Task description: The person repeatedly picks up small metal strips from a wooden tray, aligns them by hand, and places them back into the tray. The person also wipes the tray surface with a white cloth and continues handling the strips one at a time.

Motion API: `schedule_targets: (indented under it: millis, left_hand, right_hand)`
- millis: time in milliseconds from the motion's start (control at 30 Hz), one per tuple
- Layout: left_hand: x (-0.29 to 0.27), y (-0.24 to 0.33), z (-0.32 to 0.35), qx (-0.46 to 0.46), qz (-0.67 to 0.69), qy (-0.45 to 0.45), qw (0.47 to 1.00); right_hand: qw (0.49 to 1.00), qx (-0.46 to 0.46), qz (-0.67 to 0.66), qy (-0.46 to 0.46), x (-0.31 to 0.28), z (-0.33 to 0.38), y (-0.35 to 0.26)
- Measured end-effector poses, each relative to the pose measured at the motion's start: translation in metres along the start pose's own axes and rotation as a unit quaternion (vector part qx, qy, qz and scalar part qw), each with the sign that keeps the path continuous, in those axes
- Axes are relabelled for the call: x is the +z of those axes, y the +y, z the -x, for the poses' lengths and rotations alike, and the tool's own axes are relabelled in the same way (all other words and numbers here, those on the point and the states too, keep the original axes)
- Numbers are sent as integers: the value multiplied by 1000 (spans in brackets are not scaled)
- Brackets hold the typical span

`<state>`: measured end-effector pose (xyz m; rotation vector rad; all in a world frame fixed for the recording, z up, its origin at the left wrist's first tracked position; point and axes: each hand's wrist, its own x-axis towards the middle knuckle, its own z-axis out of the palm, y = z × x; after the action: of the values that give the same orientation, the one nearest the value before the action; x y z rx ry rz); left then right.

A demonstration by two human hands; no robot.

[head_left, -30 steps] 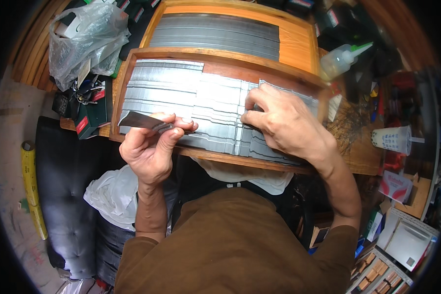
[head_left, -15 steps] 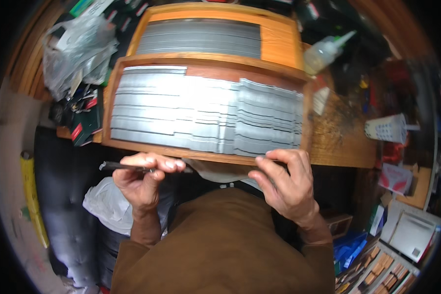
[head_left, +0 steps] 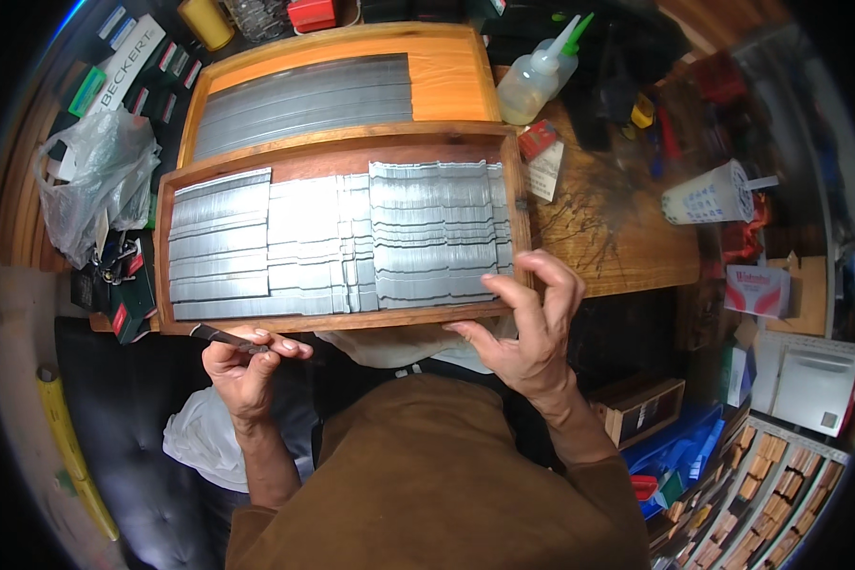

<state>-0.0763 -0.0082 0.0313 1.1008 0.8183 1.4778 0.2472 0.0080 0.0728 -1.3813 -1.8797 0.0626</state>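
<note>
In my left hand [head_left: 241, 376], below the near left part of a wooden tray [head_left: 342, 321], is a thin dark strip-like piece [head_left: 220, 335], pinched between thumb and fingers. My right hand [head_left: 534, 344] is at the tray's near right corner with its fingers apart. Its index fingertip reaches over the rim, close to the metal pieces, while the thumb stays by the front edge. Whether that fingertip touches them I cannot tell. Packed rows of thin shiny metal pieces [head_left: 437, 233] fill most of the tray, and glare whitens the middle rows.
Behind it lies a second tray with an orange bottom [head_left: 446, 87] and more dark metal pieces [head_left: 309, 100]. To the right are squeeze bottles [head_left: 530, 87], a red box [head_left: 538, 140] and a lidded cup with a straw [head_left: 708, 195]. A plastic bag [head_left: 104, 180] sits at left.
The view has shifted, so the trays appear further left. My right hand has come over the tray's near edge, its index finger reaching inward. The left hand still pinches the dark strip.
</note>
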Motion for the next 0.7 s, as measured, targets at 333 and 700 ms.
schedule_targets:
  millis: [333,700]
  left_hand:
    - [-6,-3,2,-16,-27,-12,999]
    - [5,0,-7,-12,-25,-21,999]
  right_hand:
    - [990,126,-65,14,13,28,32]
    - [984,114,-125,-55,9,12,39]
